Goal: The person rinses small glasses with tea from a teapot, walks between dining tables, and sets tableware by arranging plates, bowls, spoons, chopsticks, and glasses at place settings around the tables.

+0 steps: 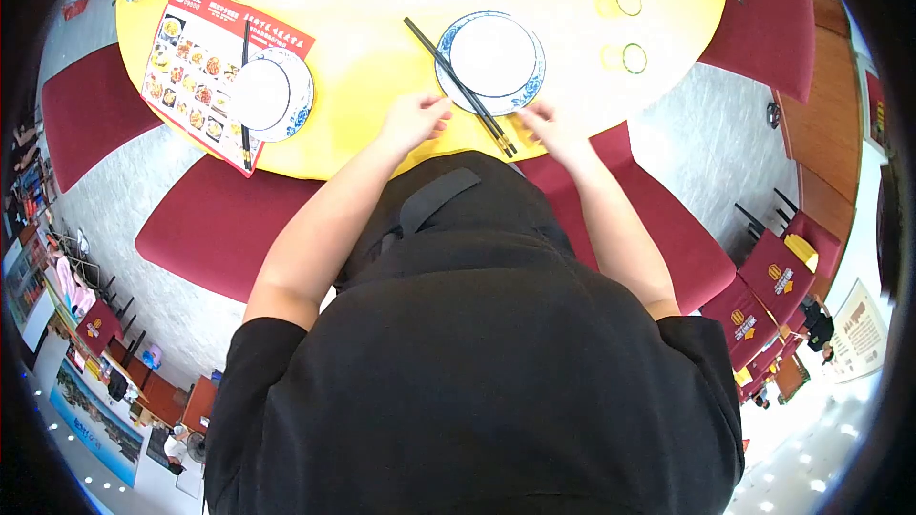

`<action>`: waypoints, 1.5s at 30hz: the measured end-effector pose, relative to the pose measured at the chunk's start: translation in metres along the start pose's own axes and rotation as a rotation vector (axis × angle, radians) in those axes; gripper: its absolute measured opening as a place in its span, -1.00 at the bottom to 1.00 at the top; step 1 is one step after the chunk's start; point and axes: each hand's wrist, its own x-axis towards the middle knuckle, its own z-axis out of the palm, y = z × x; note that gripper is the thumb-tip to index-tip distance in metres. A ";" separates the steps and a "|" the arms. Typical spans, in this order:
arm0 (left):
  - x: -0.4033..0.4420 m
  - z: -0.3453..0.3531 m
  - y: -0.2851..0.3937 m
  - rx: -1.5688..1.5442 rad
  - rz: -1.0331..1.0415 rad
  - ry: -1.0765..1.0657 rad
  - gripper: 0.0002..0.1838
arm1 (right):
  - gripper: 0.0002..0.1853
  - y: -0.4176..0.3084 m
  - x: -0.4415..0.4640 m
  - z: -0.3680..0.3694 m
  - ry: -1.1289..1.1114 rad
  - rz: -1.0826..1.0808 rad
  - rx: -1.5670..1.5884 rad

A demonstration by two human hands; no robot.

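A white bowl (493, 55) stands on a plate with a blue floral rim (528, 93) near the front of the yellow table. Black chopsticks (460, 86) with gold-marked ends lie slantwise over the plate's left side. My left hand (418, 122) is at the table edge, left of the chopsticks, its fingers loosely bent and nothing visible in them. At the plate's lower right is my right hand (551, 130), thumb and fingers apart. Its fingertips are close to the rim; I cannot tell whether they touch it.
Left on the yellow table (353, 67), a red and white menu sheet (196, 62) lies partly under another bowl (260, 93) and chopsticks (246, 124). Two glasses (634, 58) (628, 1) stand right. Maroon chairs (219, 224) surround the table.
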 end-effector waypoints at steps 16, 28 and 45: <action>-0.016 0.013 -0.046 -0.528 0.144 0.093 -0.73 | -0.65 -0.064 -0.001 0.075 -0.430 -0.187 -0.301; -0.057 -0.091 -0.077 0.561 0.208 0.623 -0.66 | -0.65 -0.055 -0.001 0.044 -0.481 -0.175 -0.121; -0.058 -0.105 -0.076 0.726 0.247 0.804 -0.70 | -0.60 -0.090 0.030 -0.024 0.171 -0.012 -0.125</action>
